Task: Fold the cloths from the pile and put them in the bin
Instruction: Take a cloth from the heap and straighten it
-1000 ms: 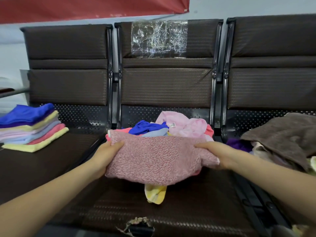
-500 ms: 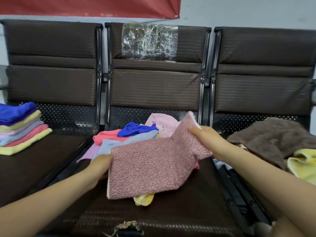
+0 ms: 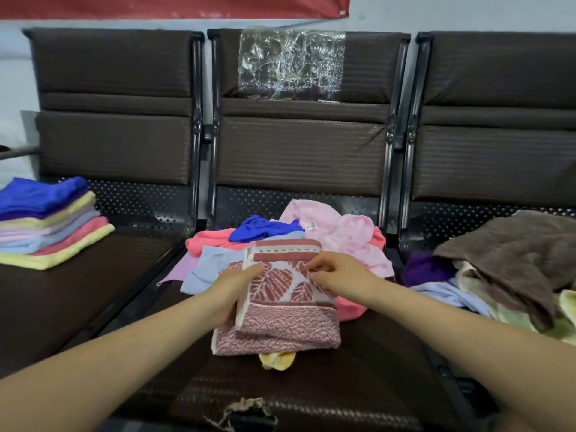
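Pink folded towel point(image 3: 282, 310) gripped by left hand point(image 3: 232, 289), pinched by right hand point(image 3: 338, 271)

Three dark brown padded seats stand joined in a row: a left seat point(image 3: 78, 294), a middle seat point(image 3: 358, 363) and a right seat point(image 3: 498, 157). A crinkled clear plastic sheet point(image 3: 291, 62) clings to the middle backrest. A red banner point(image 3: 171, 6) hangs on the pale wall point(image 3: 467, 10). The middle seat's front edge shows a tear point(image 3: 246, 406).
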A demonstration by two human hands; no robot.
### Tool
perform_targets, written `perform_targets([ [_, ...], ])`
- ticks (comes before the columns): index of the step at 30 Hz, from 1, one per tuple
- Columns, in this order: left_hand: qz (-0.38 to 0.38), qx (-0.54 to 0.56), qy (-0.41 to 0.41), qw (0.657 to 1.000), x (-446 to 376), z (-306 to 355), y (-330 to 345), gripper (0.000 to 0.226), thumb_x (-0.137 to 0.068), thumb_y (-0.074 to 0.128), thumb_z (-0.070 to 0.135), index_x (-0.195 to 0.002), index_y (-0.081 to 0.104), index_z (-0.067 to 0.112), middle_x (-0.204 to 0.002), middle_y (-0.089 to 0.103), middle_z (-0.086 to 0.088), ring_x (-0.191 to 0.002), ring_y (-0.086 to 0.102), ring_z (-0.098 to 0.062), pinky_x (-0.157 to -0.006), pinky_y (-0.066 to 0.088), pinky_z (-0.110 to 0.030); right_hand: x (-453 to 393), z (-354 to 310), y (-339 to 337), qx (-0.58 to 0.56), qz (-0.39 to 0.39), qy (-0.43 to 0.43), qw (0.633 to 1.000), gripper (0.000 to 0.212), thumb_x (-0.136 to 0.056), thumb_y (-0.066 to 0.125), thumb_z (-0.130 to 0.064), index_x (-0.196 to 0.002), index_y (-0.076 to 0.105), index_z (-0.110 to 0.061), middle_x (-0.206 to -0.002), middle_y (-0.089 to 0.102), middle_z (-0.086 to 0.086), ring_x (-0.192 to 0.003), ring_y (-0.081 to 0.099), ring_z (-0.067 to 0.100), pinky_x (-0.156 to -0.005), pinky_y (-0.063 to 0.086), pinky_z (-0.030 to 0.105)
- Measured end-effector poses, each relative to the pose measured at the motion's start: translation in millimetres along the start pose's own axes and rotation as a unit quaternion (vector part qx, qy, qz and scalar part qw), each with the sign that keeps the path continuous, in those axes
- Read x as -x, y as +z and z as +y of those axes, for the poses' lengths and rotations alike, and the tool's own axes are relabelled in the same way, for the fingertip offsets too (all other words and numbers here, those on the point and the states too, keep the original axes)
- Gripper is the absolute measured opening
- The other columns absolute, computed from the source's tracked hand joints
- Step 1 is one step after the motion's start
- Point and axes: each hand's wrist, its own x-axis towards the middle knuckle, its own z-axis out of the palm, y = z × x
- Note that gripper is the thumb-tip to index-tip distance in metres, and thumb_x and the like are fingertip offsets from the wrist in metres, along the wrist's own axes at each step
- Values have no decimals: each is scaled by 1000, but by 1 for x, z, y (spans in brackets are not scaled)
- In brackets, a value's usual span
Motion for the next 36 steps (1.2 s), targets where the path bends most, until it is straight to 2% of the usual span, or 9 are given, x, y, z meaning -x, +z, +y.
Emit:
perform_targets([
  [3,22,-18,40,999,6,-1,7,21,-95,56,19,-109,65,7,-95,74,-13,-86,71,-27,-75,55,-34,-3,17,-5,-2,33,57,998,30,-86,65,-28,-111,51,-18,-90,58,-2,-79,58,18,-73,52,35],
  [9,107,-9,114,988,18,8,-3,18,-95,48,15,-92,66,14,-79,73,-7,-69,69,-21,-59,48,-28,-3,10,5,-87,-16,49,995,44,-88,66,-33,-123,44,-18,-93,58,-7,-80,60,7,-58,49,21],
  [12,159,-71,105,979,16,-4,-23,22,-93,47,19,-100,68,14,-91,73,-8,-81,68,-22,-69,49,-31,-4,1,15,-91,-8,19,996,46,-85,68,-30,-124,47,-18,-93,58,-9,-84,59,6,-64,48,19],
  [14,172,-118,85,974,13,-17,-34,27,-93,46,23,-109,66,15,-100,72,-6,-89,67,-22,-83,51,-34,-6,-1,22,-55,3,22,998,55,-82,70,-34,-129,45,-20,-105,58,-4,-99,60,16,-84,53,34],
  [17,123,-181,48,975,13,-30,-39,27,-95,47,28,-114,64,18,-107,70,-4,-94,66,-20,-89,49,-32,-7,4,30,-58,-16,60,996,68,-77,73,-39,-133,42,-17,-122,59,1,-109,60,21,-93,51,44],
  [21,40,-95,25,994,16,-27,-34,23,-97,50,24,-117,60,19,-110,70,-6,-98,68,-23,-90,51,-36,0,4,29,-183,-109,136,967,50,-85,69,-36,-126,50,-12,-114,65,2,-92,65,14,-63,57,26],
  [28,-20,-59,15,998,24,-12,-25,26,-96,54,18,-121,57,15,-103,71,-5,-89,69,-19,-71,53,-28,9,-13,29,-360,-136,144,912,32,-86,67,-11,-116,59,-9,-114,69,13,-106,65,30,-96,50,43],
  [32,-23,-42,49,998,29,3,-34,28,-95,55,20,-122,59,14,-106,72,-9,-96,69,-24,-85,54,-33,16,-43,29,-459,-116,137,870,19,-88,59,-6,-107,59,-7,-98,71,15,-85,68,29,-78,56,38],
  [36,-57,101,16,993,35,22,-73,29,-92,57,28,-114,63,10,-99,73,-11,-84,71,-23,-77,58,-34,2,-86,27,-483,-99,106,863,14,-88,57,-8,-101,62,-5,-83,72,12,-67,70,23,-64,58,33],
])
